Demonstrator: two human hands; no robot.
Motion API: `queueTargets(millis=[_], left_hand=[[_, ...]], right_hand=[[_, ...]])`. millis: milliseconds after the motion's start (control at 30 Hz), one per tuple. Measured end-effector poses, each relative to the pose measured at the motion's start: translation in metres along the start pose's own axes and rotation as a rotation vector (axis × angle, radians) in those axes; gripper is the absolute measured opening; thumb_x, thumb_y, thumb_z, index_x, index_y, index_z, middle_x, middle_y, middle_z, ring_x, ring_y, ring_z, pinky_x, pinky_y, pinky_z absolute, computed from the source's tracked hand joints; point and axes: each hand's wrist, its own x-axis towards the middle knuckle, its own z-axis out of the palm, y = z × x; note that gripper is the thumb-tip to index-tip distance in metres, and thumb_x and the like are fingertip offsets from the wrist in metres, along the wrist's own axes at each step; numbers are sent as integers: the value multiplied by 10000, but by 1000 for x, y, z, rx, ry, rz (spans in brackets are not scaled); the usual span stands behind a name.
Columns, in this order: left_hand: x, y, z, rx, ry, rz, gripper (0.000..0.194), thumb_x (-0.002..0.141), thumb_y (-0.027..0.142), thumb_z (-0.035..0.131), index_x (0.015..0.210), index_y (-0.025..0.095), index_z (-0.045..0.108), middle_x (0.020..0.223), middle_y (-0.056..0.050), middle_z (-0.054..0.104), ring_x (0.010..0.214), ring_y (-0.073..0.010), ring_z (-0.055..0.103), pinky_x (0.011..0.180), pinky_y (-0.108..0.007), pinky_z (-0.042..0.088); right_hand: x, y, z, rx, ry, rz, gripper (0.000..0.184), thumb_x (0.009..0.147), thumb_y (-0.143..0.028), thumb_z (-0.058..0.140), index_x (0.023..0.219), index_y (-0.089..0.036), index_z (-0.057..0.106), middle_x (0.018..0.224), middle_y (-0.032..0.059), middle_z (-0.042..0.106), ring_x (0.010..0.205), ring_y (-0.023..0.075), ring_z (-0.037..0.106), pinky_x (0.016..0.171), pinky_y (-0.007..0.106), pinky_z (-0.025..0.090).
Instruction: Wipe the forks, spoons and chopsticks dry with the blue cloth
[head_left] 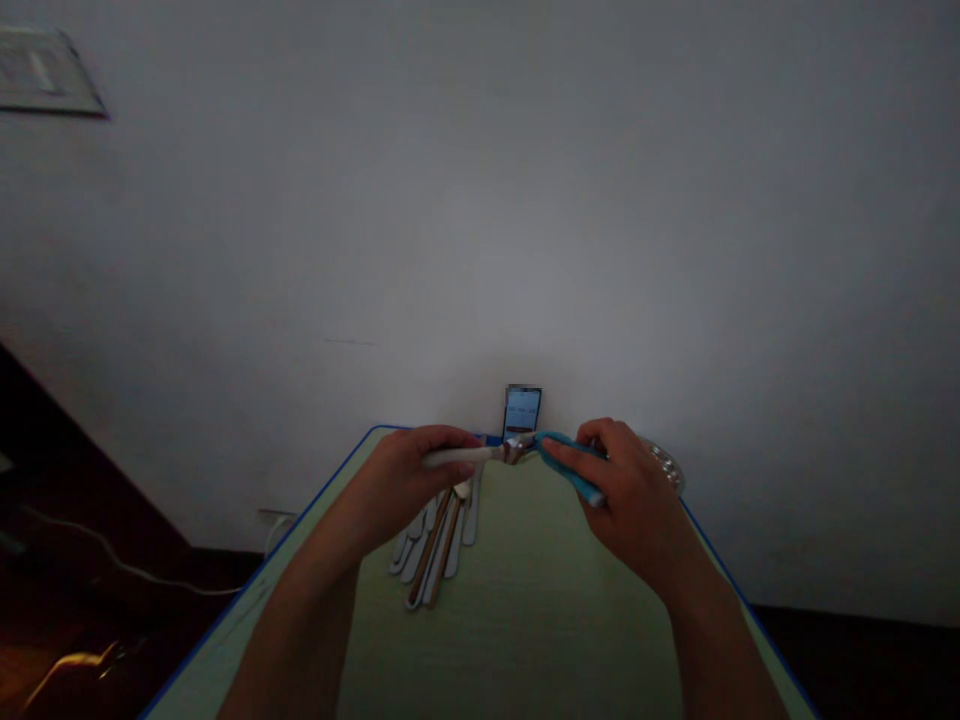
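Note:
My left hand (427,460) is closed around the pale handle of a white-handled utensil (461,456), which points to the right. In my right hand (619,475) is a blue-handled tool (574,470), its two blue arms spread apart at the hand; blur and dim light hide its exact kind. The utensil's shiny end and the tool's tip meet between my hands, above the table's far edge. Below my left hand lies a fanned pile of cutlery (435,555) with metal and brown handles, partly covered by that hand.
Against the wall at the back of the pale green table (525,620) stands a lit phone (523,410). A shiny metal dish with holes (667,465) shows behind my right hand. A white cable (142,575) runs along the lower left, beyond the table's blue edge.

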Motion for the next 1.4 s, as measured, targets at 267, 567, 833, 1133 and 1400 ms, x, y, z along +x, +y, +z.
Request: queueTargets(millis=[267, 567, 833, 1133, 1400], left_hand=[[1, 4, 0, -7, 10, -11, 234, 733, 315, 605, 921, 212, 698, 871, -9, 731, 796, -184, 654, 772, -271, 472], [-1, 5, 2, 42, 50, -11, 240, 746, 309, 585, 940, 220, 696, 891, -9, 729, 814, -195, 657, 764, -289, 478], [2, 8, 8, 55, 80, -3, 238, 744, 295, 584, 938, 223, 702, 919, -12, 726, 851, -198, 656, 805, -288, 476], [4, 14, 15, 85, 83, 6, 251, 736, 293, 573, 937, 214, 701, 912, -20, 723, 845, -198, 650, 783, -295, 476], [4, 14, 16, 98, 83, 14, 250, 744, 311, 568, 938, 217, 695, 922, -23, 719, 861, -198, 647, 798, -299, 472]], right_hand=[[-1, 2, 3, -19, 6, 36, 539, 707, -36, 554, 1190, -272, 565, 955, 65, 489, 866, 200, 464, 734, 352, 426], [-1, -3, 1, -14, 72, 50, 506, 705, -43, 541, 1171, -235, 579, 959, 75, 508, 838, 197, 474, 715, 349, 433], [1, -8, 2, 23, 39, -38, 547, 727, -40, 528, 1217, -284, 537, 1003, 77, 485, 919, 223, 449, 757, 387, 414], [2, -13, 5, 43, 2, -66, 538, 727, -45, 543, 1210, -282, 540, 1024, 82, 485, 943, 231, 444, 780, 400, 412], [3, -15, 6, 38, -6, -66, 518, 746, -61, 532, 1213, -284, 534, 1019, 85, 487, 932, 232, 444, 770, 406, 421]])
